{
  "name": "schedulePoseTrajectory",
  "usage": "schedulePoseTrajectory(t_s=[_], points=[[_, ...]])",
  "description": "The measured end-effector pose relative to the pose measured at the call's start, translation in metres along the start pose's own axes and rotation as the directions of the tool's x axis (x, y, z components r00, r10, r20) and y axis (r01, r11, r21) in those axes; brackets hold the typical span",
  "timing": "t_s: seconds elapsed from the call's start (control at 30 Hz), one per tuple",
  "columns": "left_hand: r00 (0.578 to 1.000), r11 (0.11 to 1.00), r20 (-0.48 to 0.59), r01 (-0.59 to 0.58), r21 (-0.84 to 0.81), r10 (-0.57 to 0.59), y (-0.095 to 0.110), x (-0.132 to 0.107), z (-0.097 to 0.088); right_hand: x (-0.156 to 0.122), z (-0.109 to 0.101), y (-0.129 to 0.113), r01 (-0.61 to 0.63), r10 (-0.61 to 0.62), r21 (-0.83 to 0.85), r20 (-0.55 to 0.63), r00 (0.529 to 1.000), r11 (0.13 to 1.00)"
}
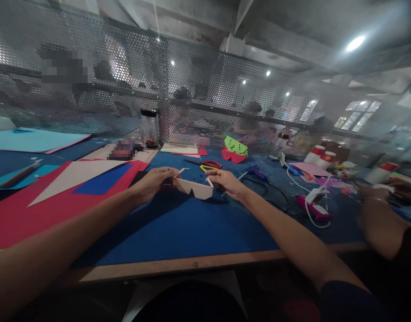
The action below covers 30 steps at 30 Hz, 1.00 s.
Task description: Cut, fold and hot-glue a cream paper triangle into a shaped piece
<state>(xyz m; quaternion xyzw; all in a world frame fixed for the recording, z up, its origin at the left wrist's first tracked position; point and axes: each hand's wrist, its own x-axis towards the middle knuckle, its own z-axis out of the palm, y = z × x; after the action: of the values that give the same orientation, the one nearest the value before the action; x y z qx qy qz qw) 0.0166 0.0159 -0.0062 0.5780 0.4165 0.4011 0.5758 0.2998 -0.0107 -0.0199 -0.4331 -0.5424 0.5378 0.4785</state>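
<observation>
Both my hands hold a pale beige paper cut-out shaped like a pair of glasses just above the blue table top. My left hand pinches its left end, fingers closed on the folded paper arm. My right hand pinches the right end, fingers closed on the other arm. Both forearms reach in from the near edge of the table.
Red, blue and cream paper sheets lie at the left. Behind are red-handled scissors, a green and red paper piece, a blue glue gun with a black cable, jars, and a perforated metal screen. Another person's arm rests at the right.
</observation>
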Motion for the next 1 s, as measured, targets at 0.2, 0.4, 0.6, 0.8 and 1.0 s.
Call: schedulePoseTrajectory(t_s=[0.2, 0.4, 0.6, 0.8, 1.0], points=[[1.0, 1.0, -0.006, 0.0, -0.01, 0.0, -0.0011, 0.0006, -0.0009, -0.001, 0.0003, 0.0001, -0.025, 0.025, 0.04, 0.002, 1.0, 0.999], [1.0, 1.0, -0.004, -0.006, -0.012, 0.006, -0.0006, 0.0002, 0.0005, -0.001, 0.0015, -0.0007, -0.041, 0.043, 0.063, -0.031, 0.999, 0.997], [1.0, 1.0, -0.004, -0.005, 0.004, 0.006, 0.0008, -0.0016, 0.0007, -0.0001, 0.0001, -0.0004, -0.032, 0.035, 0.063, -0.062, 0.997, 0.998], [1.0, 1.0, -0.023, -0.016, -0.002, 0.016, 0.0015, -0.0026, 0.0014, -0.0002, -0.0002, 0.0011, 0.013, -0.015, -0.027, -0.076, 0.997, 1.0], [0.999, 1.0, -0.042, -0.011, -0.018, 0.01, 0.0011, -0.0025, 0.0024, -0.0019, 0.0015, -0.0045, 0.185, -0.231, -0.264, -0.153, 0.961, 0.947]])
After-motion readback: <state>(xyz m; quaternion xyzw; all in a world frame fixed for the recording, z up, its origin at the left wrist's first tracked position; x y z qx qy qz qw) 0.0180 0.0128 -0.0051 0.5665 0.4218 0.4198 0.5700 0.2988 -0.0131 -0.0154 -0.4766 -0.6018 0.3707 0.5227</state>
